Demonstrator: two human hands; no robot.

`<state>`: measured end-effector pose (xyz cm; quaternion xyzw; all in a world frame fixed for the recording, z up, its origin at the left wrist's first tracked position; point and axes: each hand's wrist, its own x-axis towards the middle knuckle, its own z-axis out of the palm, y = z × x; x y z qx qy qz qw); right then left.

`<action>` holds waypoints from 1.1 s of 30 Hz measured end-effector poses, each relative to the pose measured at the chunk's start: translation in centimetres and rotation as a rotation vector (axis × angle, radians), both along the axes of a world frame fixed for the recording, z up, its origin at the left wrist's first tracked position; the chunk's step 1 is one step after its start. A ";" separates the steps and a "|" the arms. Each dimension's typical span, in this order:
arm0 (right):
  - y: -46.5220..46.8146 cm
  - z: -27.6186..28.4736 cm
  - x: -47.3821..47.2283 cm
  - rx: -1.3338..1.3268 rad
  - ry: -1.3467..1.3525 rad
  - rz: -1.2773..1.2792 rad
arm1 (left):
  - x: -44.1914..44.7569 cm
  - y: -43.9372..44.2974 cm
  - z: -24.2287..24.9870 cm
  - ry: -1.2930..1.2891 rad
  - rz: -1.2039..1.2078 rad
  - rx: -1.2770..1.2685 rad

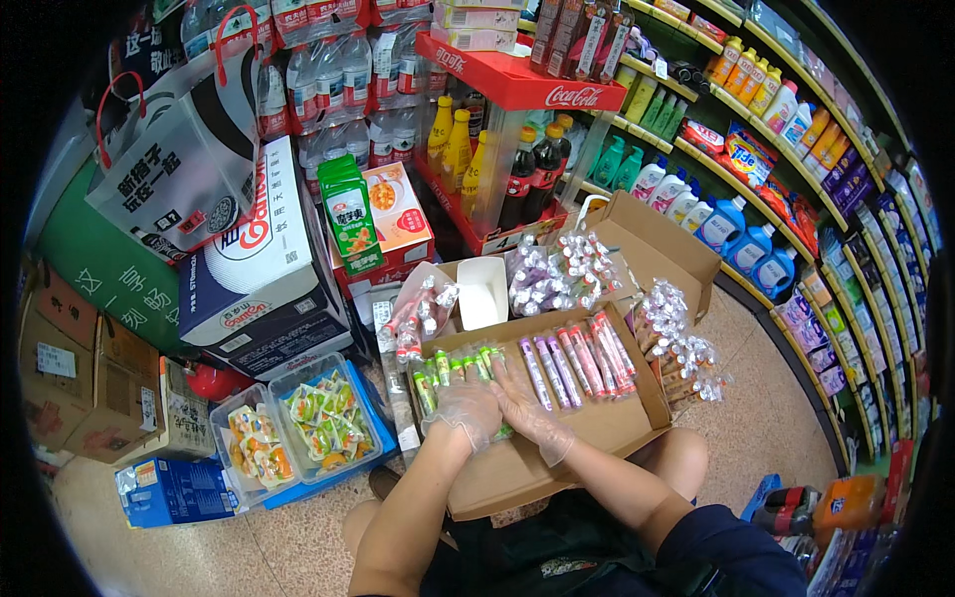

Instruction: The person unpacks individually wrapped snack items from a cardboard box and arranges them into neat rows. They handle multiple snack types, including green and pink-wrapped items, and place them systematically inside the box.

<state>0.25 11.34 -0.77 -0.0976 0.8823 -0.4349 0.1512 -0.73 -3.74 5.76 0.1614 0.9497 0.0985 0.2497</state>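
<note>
My left hand [464, 407], in a clear plastic glove, lies over a row of green-wrapped stick packs [443, 366] at the left of an open cardboard box [537, 463]. Beside it my right hand [526, 407], gloved too, has its fingers on the right edge of the green packs. The hands meet at the fingers, and the fingertips are partly hidden among the packs. To the right in the same box lie purple-wrapped sticks [548, 373] and red-wrapped sticks [597, 357]. Behind the box are bunches of foil-topped sticks [582, 261] and a small white box [483, 293].
Two clear tubs of small wrapped snacks [330, 422] stand at the left by a large drink carton [261, 298]. A red bottle stand [522, 82] rises behind. Store shelves [746, 172] curve along the right. More foil-topped bunches [675, 336] lie at the box's right side.
</note>
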 end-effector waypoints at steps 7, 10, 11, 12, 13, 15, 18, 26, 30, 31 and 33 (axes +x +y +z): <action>0.6 0.4 0.7 0.010 0.126 -0.046 | 0.0 -0.1 1.2 0.047 -0.026 0.021; 1.0 0.6 0.9 -0.020 0.139 -0.088 | 0.5 0.0 0.5 0.242 -0.020 0.091; 1.2 0.7 1.0 -0.030 0.150 -0.105 | 0.4 0.1 0.5 0.225 -0.025 0.130; 1.2 1.0 0.9 -0.074 0.208 -0.140 | 0.3 0.2 1.4 0.205 -0.026 0.167; 1.3 1.3 0.7 -0.118 0.266 -0.175 | 0.3 0.3 1.9 0.185 -0.026 0.204; 1.3 2.1 0.2 -0.207 0.381 -0.242 | 0.3 0.6 1.6 0.279 -0.016 0.284; 2.0 3.8 -1.3 -0.168 0.495 -0.396 | 0.4 0.9 1.6 0.320 -0.019 0.324; 3.4 7.1 -7.4 0.414 0.422 -0.402 | 0.3 2.8 1.9 0.312 -0.046 0.389; 3.8 6.8 -8.0 0.465 0.480 -0.361 | -0.5 3.8 1.5 0.396 0.001 0.480; 4.1 6.9 -7.7 0.417 0.524 -0.353 | -0.6 4.0 1.3 0.431 0.028 0.517; 4.8 7.3 -6.9 0.318 0.613 -0.336 | -0.9 4.2 1.3 0.460 0.096 0.573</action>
